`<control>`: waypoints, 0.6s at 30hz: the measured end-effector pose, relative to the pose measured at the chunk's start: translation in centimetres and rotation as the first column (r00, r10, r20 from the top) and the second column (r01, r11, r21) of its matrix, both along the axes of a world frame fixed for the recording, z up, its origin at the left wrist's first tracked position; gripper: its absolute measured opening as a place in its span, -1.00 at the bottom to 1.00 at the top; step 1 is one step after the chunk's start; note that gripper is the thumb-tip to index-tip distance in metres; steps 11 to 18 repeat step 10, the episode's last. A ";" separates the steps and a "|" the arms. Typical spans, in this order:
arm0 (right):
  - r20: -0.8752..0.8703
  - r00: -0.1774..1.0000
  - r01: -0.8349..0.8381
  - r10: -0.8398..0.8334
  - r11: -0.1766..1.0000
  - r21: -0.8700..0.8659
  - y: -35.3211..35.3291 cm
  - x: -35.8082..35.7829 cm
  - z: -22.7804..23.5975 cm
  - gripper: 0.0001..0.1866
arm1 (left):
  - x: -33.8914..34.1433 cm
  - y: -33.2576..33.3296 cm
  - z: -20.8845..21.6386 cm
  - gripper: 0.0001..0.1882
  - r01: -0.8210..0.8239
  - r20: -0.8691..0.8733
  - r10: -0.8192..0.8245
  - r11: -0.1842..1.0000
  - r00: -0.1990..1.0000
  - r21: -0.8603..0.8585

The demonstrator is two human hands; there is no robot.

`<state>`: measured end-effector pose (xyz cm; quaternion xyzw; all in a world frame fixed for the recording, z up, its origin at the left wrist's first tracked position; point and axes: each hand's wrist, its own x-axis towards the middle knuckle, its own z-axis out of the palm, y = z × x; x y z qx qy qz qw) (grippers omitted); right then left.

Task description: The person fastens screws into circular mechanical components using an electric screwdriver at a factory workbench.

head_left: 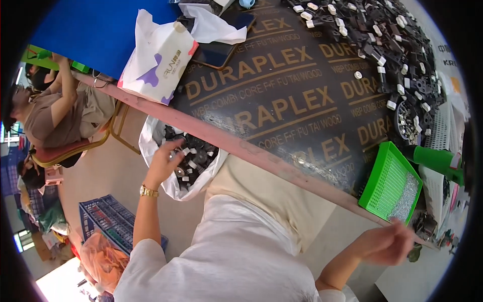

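My left hand [165,162], with a gold watch [149,191] on its wrist, hovers at the edge of a white plastic bag [188,192]. Its fingers are apart and hold nothing that I can see. Inside the bag lie small black parts [200,160] with white pieces among them. Over at the right, my right hand [391,245] is smeared by motion beside the near corner of a green perforated basket [376,185]. Small silvery pieces, perhaps screws [406,196], fill one side of that basket. Whether the right fingers hold anything is not visible.
A dark printed board table [261,105] has a pinkish edge. On it are a tissue box [156,70], a phone [216,54], a heap of black and white parts [382,45] and a green-handled power tool [435,160]. A blue crate [105,216] stands left; a seated person [65,110] works beyond.
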<state>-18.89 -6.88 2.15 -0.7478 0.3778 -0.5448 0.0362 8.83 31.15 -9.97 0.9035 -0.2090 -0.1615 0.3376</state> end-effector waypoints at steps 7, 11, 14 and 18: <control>0.192 0.143 -0.635 0.971 -0.059 0.770 10.6 11.4 -12.9 -0.66 | 5.0 11.1 -8.8 -0.36 -0.546 0.302 0.527 0.837 0.794 -0.023; 0.558 0.254 -0.407 0.790 -0.436 0.803 15.9 17.0 -27.7 -0.52 | 5.9 11.4 -11.1 -0.31 -0.723 -0.558 0.548 0.675 0.623 -0.146; 0.558 0.254 -0.407 0.790 -0.436 0.803 15.9 17.0 -27.7 -0.52 | 5.9 11.4 -11.1 -0.31 -0.723 -0.558 0.548 0.675 0.623 -0.146; 0.558 0.254 -0.407 0.790 -0.436 0.803 15.9 17.0 -27.7 -0.52 | 5.9 11.4 -11.1 -0.31 -0.723 -0.558 0.548 0.675 0.623 -0.146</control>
